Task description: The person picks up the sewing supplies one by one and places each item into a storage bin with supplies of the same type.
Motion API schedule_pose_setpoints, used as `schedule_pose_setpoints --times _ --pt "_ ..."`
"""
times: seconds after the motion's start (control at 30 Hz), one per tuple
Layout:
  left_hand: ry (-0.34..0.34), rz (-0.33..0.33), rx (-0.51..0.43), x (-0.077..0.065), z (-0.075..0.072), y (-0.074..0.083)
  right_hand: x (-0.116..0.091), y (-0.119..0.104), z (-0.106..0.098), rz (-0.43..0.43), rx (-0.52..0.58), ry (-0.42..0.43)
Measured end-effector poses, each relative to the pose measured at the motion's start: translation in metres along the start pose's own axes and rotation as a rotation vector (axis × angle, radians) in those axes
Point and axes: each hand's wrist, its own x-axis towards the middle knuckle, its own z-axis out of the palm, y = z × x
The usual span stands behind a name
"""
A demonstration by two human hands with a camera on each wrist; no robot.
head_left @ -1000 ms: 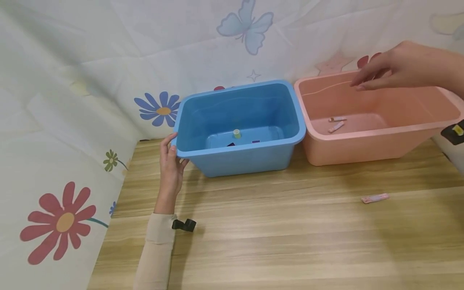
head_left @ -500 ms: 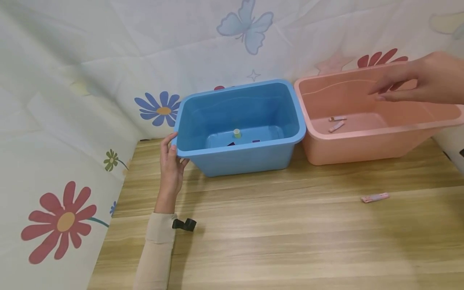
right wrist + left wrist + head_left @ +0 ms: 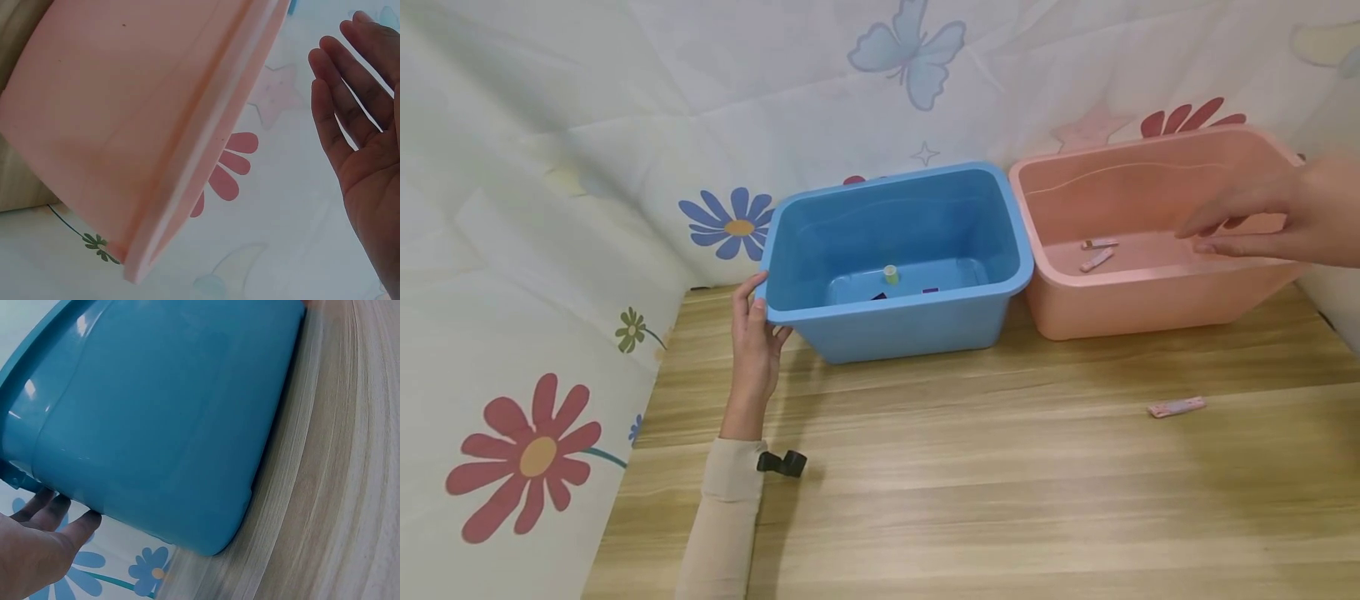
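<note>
In the head view, my left hand (image 3: 754, 346) grips the left end of the blue plastic tub (image 3: 902, 329) at its rim. The left wrist view shows its fingers (image 3: 80, 528) against the wall beneath that rim. My right hand (image 3: 1277, 221), slightly blurred, hovers over the right part of the pink tub (image 3: 1157, 307). Its fingers are relaxed and hold nothing, as the right wrist view confirms. Two small slim pieces, one pinkish (image 3: 1097, 260) and one whitish (image 3: 1100, 244), lie inside the pink tub. A similar slim pink piece (image 3: 1177, 407) lies on the table in front.
A small pale yellow-green cylinder (image 3: 891, 274) and two dark purple bits, one being a flat piece (image 3: 930, 291), are on the blue tub's floor. Both tubs stand side by side on the wood-grain table (image 3: 970, 483), against a printed cloth backdrop (image 3: 820, 92).
My right hand has come down and nearer, from over the pink tub's back rim to over its front right part. My left hand and the small pieces stay in place.
</note>
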Motion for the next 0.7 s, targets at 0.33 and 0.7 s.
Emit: schedule_pose_setpoints --times 0.33,0.7 --pt "-0.002 0.001 0.013 0.001 0.001 0.0 -0.027 -0.013 0.019 0.005 0.142 -0.003" --pt "0.014 -0.004 0.009 0.0 0.001 0.0 -0.054 -0.026 0.04 0.005 0.139 -0.012"
